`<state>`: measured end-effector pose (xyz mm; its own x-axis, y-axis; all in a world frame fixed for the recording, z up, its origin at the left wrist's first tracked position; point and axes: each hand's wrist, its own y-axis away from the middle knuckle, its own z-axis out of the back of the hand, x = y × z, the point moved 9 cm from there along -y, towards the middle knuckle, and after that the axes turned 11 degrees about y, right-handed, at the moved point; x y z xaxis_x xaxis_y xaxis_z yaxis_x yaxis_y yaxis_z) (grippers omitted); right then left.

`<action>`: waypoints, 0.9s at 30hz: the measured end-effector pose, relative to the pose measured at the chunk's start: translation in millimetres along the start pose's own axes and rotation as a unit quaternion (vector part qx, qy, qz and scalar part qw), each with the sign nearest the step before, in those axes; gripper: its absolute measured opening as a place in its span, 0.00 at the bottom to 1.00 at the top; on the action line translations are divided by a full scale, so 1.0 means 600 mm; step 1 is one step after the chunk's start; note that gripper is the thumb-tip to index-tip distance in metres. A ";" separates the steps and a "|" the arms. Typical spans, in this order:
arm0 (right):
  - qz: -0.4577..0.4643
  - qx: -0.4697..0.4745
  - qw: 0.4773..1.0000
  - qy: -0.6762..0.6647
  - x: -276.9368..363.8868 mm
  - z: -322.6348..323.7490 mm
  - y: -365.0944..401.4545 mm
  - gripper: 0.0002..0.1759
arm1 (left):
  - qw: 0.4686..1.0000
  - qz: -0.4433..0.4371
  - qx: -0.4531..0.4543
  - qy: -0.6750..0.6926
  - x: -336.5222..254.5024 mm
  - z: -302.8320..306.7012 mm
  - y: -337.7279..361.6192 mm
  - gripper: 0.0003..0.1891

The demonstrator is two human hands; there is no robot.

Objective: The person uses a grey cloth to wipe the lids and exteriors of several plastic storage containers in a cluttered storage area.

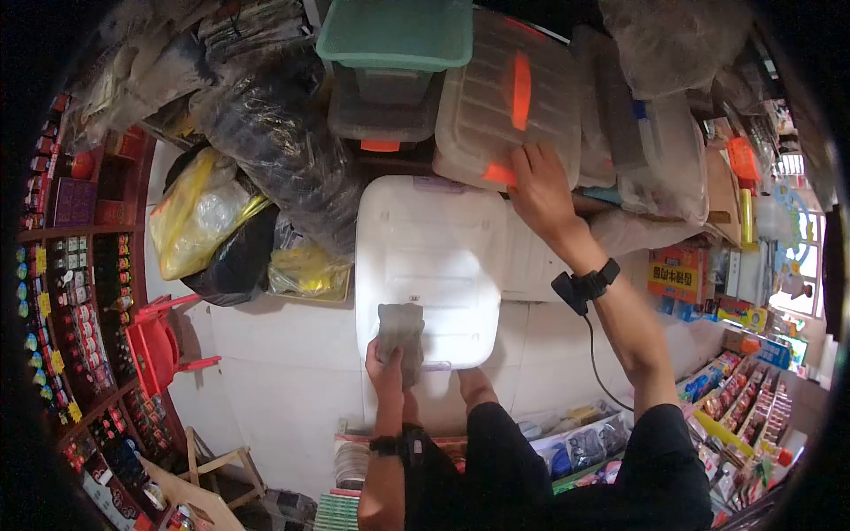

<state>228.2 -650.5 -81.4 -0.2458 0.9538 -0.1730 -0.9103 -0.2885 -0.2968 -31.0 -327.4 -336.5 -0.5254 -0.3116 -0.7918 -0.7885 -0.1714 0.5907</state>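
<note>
My left hand [382, 370] is closed around a folded grey-brown cloth [401, 326], held over the near end of a white plastic storage box lid [429, 248]. Farther forward, my right hand [542, 195] has its fingers bent over the near edge of a translucent storage box [478, 106], right beside its orange latch [499, 173]. That box has an orange handle [521, 88] on its ribbed lid. The fingertips partly cover the box's corner, and the right thumb is largely hidden.
A green bin [394, 35] stands on a grey box at the back. Bulging plastic bags [208, 212] lie to the left, near a red chair [159, 345]. Shelves of small goods line the left side. Packaged goods [744, 398] fill racks at right. A cable [595, 354] hangs from my right wrist.
</note>
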 end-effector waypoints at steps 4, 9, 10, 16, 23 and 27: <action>-0.002 0.002 1.000 0.022 0.046 0.011 0.052 0.19 | 0.999 0.023 -0.014 -0.023 0.005 0.001 -0.001 0.21; 0.009 0.025 0.999 -0.026 0.096 0.029 0.118 0.20 | 1.000 -0.007 0.006 0.028 -0.009 -0.014 -0.003 0.24; 0.007 0.027 0.999 -0.027 0.100 0.028 0.127 0.20 | 0.998 -0.014 0.021 0.059 -0.006 -0.019 -0.008 0.25; 0.019 -0.004 0.999 -0.041 0.129 0.056 0.161 0.15 | 0.988 0.074 0.063 0.122 -0.043 -0.160 -0.048 0.25; 0.035 0.053 0.995 -0.077 0.178 0.074 0.213 0.16 | 0.972 0.121 0.057 0.196 -0.068 -0.200 -0.034 0.29; 0.056 0.066 0.988 -0.127 0.234 0.072 0.276 0.17 | 0.964 0.169 -0.015 0.204 -0.025 -0.116 0.031 0.32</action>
<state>28.3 -560.7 -114.2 -0.4080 0.9117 0.0491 -0.9040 -0.3959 -0.1611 -15.6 -391.0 -303.1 -0.5767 -0.6951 -0.4293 -0.5812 -0.0202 0.8135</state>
